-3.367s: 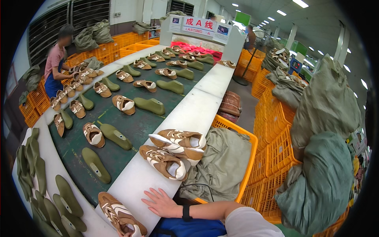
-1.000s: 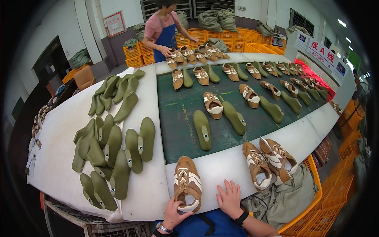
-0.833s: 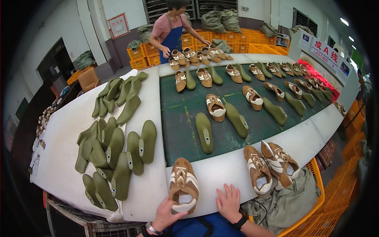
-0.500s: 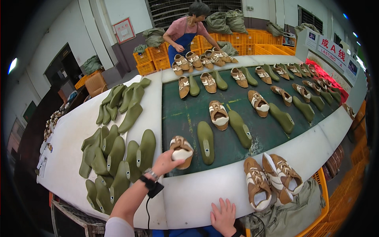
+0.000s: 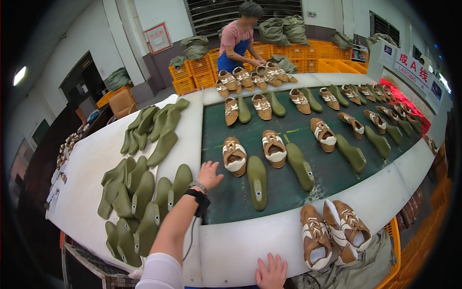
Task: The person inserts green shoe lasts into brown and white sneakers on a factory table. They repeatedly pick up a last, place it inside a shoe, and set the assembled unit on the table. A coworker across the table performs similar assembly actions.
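My left hand [image 5: 209, 175] reaches over the left edge of the dark green belt [image 5: 219, 192], its fingers apart and holding nothing. Just beyond its fingertips stands a brown and white sneaker [image 5: 235, 156], apart from the hand. Beside that sneaker lies a green shoe last [image 5: 257, 183]; another sneaker [image 5: 274, 148] stands to the right. My right hand [image 5: 271, 272] lies flat on the white ledge [image 5: 240, 245] at the near edge, fingers spread. Right of it, several finished-looking sneakers [image 5: 315, 237] rest together on the ledge.
Green lasts [image 5: 143, 192] lie heaped on the white table [image 5: 82, 188] to the left. Pairs of sneakers and lasts line the belt. Across it, a co-worker [image 5: 236, 43] in a blue apron handles sneakers [image 5: 269, 72]. A yellow crate [image 5: 395, 241] stands at the near right.
My left hand has let go of the sneaker, which now stands farther up the belt beside a last. The co-worker's hands have come together over the far sneakers. My right hand stays put.
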The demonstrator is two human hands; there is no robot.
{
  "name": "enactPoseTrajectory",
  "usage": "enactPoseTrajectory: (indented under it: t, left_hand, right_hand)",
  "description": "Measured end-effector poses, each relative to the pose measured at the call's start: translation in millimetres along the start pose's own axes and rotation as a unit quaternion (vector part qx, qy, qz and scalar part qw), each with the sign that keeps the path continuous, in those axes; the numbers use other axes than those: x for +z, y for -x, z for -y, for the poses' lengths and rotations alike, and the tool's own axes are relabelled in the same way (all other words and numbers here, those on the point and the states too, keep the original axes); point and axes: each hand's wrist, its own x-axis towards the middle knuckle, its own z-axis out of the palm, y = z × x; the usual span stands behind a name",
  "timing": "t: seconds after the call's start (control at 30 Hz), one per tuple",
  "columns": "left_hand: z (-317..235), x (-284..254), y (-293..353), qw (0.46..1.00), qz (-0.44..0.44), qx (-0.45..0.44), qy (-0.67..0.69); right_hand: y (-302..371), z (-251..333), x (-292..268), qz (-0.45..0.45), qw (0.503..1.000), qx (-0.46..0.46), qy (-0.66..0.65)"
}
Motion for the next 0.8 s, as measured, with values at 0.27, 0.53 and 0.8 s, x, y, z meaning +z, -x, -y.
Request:
enactPoseTrajectory:
  t: [0.27, 0.53, 0.8]
  left_hand:
    - [112.2, -74.8, 124.6, 0.972, 0.081, -0.185, -0.122]
    - [92.3, -56.3, 147.1, 0.948, 0.071, -0.309, -0.024]
    - [104.5, -61.6, 189.8, 0.943, -0.032, -0.313, 0.108]
  right_hand:
    - [1.6, -1.4, 7.6, 0.021, 0.999, -0.023, 0.021]
    - [5.5, 0.5, 13.0, 0.006, 0.998, -0.039, 0.042]
    - [5.9, 3.8, 15.0, -0.002, 0.999, -0.038, 0.029]
